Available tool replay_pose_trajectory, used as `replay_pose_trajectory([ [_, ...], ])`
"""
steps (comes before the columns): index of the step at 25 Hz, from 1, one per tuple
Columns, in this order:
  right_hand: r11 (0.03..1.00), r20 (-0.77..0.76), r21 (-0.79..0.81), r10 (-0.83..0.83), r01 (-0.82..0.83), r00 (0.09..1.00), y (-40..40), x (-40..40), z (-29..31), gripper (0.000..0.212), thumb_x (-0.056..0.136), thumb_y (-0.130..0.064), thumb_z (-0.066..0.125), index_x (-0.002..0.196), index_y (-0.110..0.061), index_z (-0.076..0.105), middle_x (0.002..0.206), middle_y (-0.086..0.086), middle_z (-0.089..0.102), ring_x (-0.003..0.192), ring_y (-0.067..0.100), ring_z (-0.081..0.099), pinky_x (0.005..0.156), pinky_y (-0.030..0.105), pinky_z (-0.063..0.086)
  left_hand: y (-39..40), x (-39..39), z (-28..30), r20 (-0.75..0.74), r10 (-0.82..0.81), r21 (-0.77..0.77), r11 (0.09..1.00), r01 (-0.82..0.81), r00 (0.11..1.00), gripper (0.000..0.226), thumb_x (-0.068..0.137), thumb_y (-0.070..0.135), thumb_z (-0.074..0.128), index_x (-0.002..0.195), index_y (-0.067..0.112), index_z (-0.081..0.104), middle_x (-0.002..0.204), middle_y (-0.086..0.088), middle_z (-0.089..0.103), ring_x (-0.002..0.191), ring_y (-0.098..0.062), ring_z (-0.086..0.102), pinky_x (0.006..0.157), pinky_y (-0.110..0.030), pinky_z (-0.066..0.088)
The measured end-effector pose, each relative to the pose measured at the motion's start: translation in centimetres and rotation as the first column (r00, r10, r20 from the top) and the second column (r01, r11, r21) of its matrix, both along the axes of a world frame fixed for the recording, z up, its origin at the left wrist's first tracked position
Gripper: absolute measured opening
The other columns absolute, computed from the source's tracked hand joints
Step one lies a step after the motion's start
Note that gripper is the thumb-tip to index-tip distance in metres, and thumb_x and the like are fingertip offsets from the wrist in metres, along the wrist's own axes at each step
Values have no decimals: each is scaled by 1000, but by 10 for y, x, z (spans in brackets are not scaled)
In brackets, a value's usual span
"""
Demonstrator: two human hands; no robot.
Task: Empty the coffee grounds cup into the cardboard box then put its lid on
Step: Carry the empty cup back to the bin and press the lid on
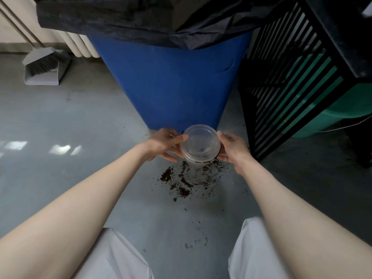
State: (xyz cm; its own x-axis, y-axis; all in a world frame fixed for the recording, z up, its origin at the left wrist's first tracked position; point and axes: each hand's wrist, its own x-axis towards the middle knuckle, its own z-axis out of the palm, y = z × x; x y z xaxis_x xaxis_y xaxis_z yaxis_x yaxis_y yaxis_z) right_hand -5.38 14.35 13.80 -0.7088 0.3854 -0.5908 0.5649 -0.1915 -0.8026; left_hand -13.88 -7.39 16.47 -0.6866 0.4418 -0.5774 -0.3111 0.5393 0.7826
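A person's left hand (pixel 165 142) and right hand (pixel 231 147) grip a clear plastic cup (pixel 199 147) from either side, its translucent lid (pixel 198 140) seated on top, low above a grey floor (pixel 80 121) strewn with coffee grounds (pixel 185 182), before a blue bin (pixel 171 81).

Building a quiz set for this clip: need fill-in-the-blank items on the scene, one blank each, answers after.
1. The left hand and right hand hold a clear ____ cup.
2. Behind the cup stands a bin coloured ____.
3. The spilled coffee grounds lie on the ____.
4. The broom rests in a ____ at the far left.

Answers: plastic; blue; floor; dustpan
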Motion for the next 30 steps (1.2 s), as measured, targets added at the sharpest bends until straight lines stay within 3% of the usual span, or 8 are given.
replay_pose_trajectory([
  [3, 996, 57, -89, 2, 3, 998, 12, 6, -3, 33, 100, -44, 53, 114, -16, 64, 101, 7, 70, 90, 21, 69, 62, 29, 59, 17, 5, -10, -12, 21, -35, 999, -21, 1000, 33, 101, 38, 66, 112, 7, 63, 99, -17, 78, 84, -25, 81, 64, -37, 66],
  [6, 993, 58, -104, 70, -63, 996, 30, 9, -7, 39, 94, -44, 63, 119, -14, 64, 108, 8, 71, 100, 24, 70, 71, 33, 61, 35, 6, -21, -32, 54, -49, 997, -56, 998, 38, 103, 36, 63, 121, 3, 61, 98, -17, 78, 79, -23, 81, 61, -35, 65],
  [12, 992, 53, -57, 111, -108, 992, 64, 25, -21, 43, 87, -26, 76, 125, -13, 62, 115, 8, 70, 105, 21, 69, 80, 31, 60, 72, 18, -54, -42, 128, -53, 990, -130, 991, 50, 103, 37, 63, 136, 0, 56, 115, -22, 73, 88, -26, 79, 62, -38, 66],
  [16, 1000, 80, -28, 8, -6, 997, 83, 39, -40, 24, 89, -21, 74, 109, -13, 65, 119, 12, 69, 107, 23, 67, 86, 35, 57, 101, 31, -78, -53, 134, -60, 989, -137, 990, 48, 101, 30, 67, 142, 5, 56, 115, -16, 74, 93, -22, 77, 59, -34, 65],
  [20, 990, 116, -63, -115, 122, 987, 98, 45, -53, 44, 87, -15, 75, 128, -2, 62, 106, 9, 70, 84, 14, 66, 94, 40, 55, 132, 37, -97, -88, 176, -59, 982, -181, 981, 50, 98, 22, 71, 144, 11, 55, 126, -9, 66, 104, -24, 71, 57, -32, 64],
  [23, 968, 109, -129, -203, 216, 973, 104, 46, -58, 40, 86, -13, 76, 123, 0, 65, 97, 7, 70, 75, 10, 64, 84, 33, 56, 149, 36, -106, -102, 249, -8, 968, -251, 963, 51, 97, 23, 72, 144, 13, 54, 125, -4, 62, 111, -24, 65, 56, -30, 63],
  [25, 951, 98, -168, -245, 259, 964, 105, 47, -59, 35, 86, -12, 76, 117, -1, 66, 97, 7, 70, 78, 11, 65, 79, 28, 55, 156, 34, -111, -111, 290, 19, 957, -290, 951, 51, 98, 24, 72, 144, 13, 54, 120, 0, 61, 110, -20, 63, 52, -26, 59],
  [30, 888, 113, -296, -332, 351, 936, 106, 46, -60, 14, 85, -6, 76, 96, -7, 67, 114, 11, 69, 103, 19, 65, 94, 29, 52, 156, 32, -111, -79, 333, 57, 942, -330, 939, 55, 96, 25, 74, 145, 14, 53, 125, -2, 62, 117, -22, 63, 63, -32, 63],
])
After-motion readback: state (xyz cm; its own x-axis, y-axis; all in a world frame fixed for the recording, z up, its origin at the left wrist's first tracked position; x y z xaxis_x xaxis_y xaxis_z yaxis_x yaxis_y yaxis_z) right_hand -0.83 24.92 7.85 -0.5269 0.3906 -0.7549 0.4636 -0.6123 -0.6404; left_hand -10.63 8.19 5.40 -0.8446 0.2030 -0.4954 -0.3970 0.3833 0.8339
